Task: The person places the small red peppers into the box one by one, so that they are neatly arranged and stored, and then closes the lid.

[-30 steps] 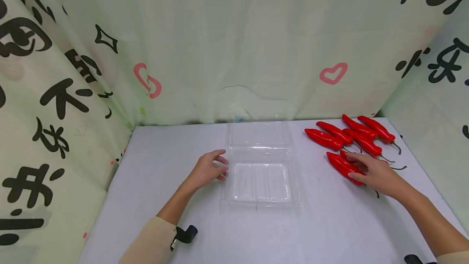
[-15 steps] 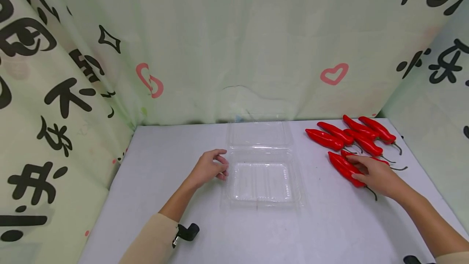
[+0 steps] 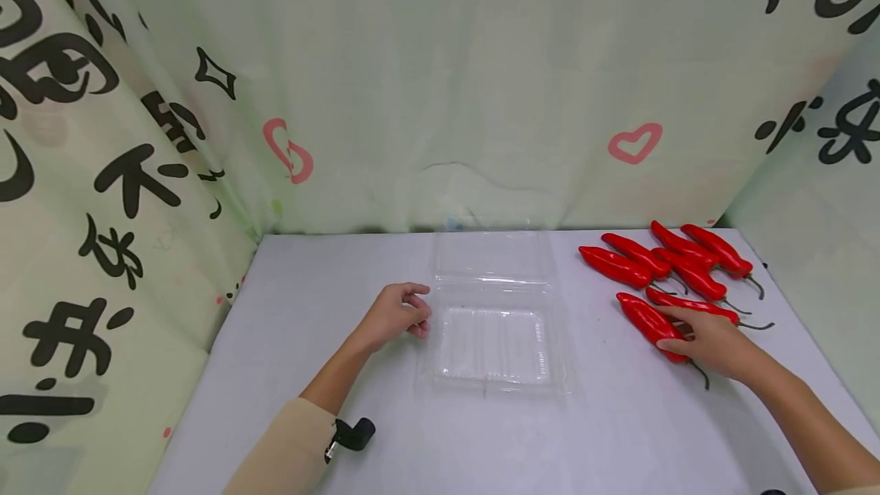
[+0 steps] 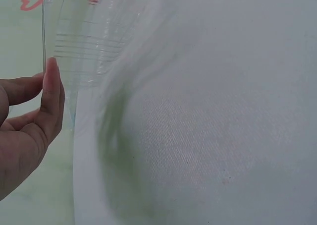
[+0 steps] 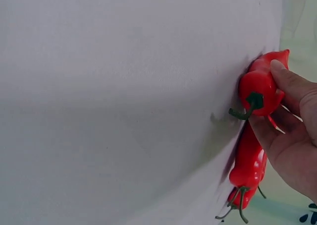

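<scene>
Swinging slightly since a second ago, one red pepper (image 3: pixel 646 321) is aiming its stem (image 3: pixel 700 373) a shade nearer five o'clock, and the right hand (image 3: pixel 715 342) is travelling with it while the other peppers are keeping their places. That hand is reaching in from four o'clock and gripping it, thumb pressing the near side, fingers working the far one; whether the pepper is leaving the white table (image 3: pixel 275 342), the views aren't settling. So it's looking like a picking-up step, with the grip already being made. Just beyond, at two o'clock, a neighbouring pepper (image 3: pixel 690 303) is lying close by the fingers, and five more peppers (image 3: pixel 615 266) are fanning out from eleven to one. Moving across to nine o'clock, well apart, a clear container (image 3: pixel 493 350) is sitting open, its lid (image 3: pixel 493 258) spreading toward twelve, and the left hand (image 3: pixel 395 318) is pinching its edge at nine, seemingly steadying it. Farther out, at twelve, a printed curtain (image 3: pixel 509 82) is hanging. As I'm judging it, the next move is calling for a straight lift, fingers avoiding that close neighbour, the grip holding firm on glossy skin.
</scene>
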Available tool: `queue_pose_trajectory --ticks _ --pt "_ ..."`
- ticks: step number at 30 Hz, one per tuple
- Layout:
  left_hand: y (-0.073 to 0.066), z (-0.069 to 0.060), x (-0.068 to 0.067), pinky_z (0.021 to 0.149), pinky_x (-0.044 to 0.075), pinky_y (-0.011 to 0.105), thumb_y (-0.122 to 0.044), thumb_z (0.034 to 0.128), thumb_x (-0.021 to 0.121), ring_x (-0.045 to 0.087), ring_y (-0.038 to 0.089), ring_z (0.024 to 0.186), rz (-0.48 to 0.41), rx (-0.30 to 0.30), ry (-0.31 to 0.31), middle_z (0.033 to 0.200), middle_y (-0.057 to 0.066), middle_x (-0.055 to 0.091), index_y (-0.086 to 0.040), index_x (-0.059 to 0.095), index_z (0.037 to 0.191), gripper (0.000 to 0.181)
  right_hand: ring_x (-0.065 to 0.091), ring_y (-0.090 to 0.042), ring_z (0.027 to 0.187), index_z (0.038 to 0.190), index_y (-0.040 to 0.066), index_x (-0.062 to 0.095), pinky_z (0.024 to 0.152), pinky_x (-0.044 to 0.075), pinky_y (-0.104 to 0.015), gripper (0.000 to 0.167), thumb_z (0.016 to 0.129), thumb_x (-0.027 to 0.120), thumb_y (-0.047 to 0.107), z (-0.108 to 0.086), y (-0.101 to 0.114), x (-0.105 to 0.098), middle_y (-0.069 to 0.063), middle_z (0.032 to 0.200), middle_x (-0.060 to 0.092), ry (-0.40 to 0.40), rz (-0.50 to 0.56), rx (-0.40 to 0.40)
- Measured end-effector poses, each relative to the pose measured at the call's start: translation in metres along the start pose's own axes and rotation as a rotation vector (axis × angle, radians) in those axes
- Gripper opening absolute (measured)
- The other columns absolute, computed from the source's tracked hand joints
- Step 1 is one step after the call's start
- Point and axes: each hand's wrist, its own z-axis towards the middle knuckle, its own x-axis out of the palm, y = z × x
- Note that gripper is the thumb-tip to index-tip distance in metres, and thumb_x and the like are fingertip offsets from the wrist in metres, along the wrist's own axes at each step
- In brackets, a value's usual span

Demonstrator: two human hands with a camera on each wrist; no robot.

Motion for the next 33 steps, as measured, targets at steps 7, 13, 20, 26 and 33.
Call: queue_pose_trajectory --ticks 7,13,20,26,33 --pt "-0.0004 -0.0002 -0.0010 0.063 0.064 0.030 0.006 0.0947 0.066 0.069 0.016 0.064 0.016 -0.011 0.010 0.096 0.016 0.065 0.008 0.055 0.140 0.046 0.058 -0.049 0.109 0.143 -0.012 0.047 0.071 0.065 -0.043 0.081 0.084 0.085 0.028 0.0008 0.0013 0.0016 -0.036 0.127 0.057 0.003 0.004 -0.004" --pt "-0.0015 -0.0005 -0.0012 0.062 0.064 0.029 0.007 0.0948 0.065 0.069 0.016 0.064 0.003 -0.011 0.018 0.095 0.015 0.063 0.009 0.054 0.140 0.047 0.055 -0.052 0.112 0.143 -0.012 0.047 0.071 0.066 -0.044 0.084 0.082 0.086 0.031 0.0014 -0.0006 0.0042 -0.038 0.130 0.055 0.003 0.004 -0.004" --pt "0.0003 -0.0008 -0.0011 0.063 0.064 0.030 0.007 0.0943 0.066 0.069 0.017 0.065 -0.015 -0.017 0.014 0.096 0.015 0.063 0.007 0.056 0.139 0.046 0.054 -0.053 0.113 0.143 -0.012 0.047 0.072 0.066 -0.046 0.081 0.084 0.086 0.028 0.0005 -0.0010 0.0045 -0.039 0.131 0.054 -0.011 0.008 -0.006" --pt "-0.0010 -0.0008 -0.0019 0.063 0.065 0.031 0.007 0.0941 0.067 0.070 0.017 0.065 -0.021 -0.029 0.017 0.097 0.016 0.063 0.006 0.057 0.138 0.045 0.055 -0.052 0.114 0.144 -0.010 0.047 0.072 0.066 -0.045 0.080 0.085 0.084 0.030 0.0000 -0.0008 0.0049 -0.037 0.132 0.054 -0.009 0.031 -0.011" --pt "-0.0021 -0.0006 -0.0022 0.062 0.064 0.029 0.007 0.0939 0.067 0.069 0.017 0.064 -0.028 -0.039 0.024 0.095 0.014 0.062 0.007 0.056 0.137 0.044 0.057 -0.050 0.112 0.144 -0.010 0.047 0.071 0.066 -0.043 0.081 0.084 0.085 0.031 0.0009 -0.0017 0.0044 -0.036 0.130 0.056 -0.009 0.033 -0.012"
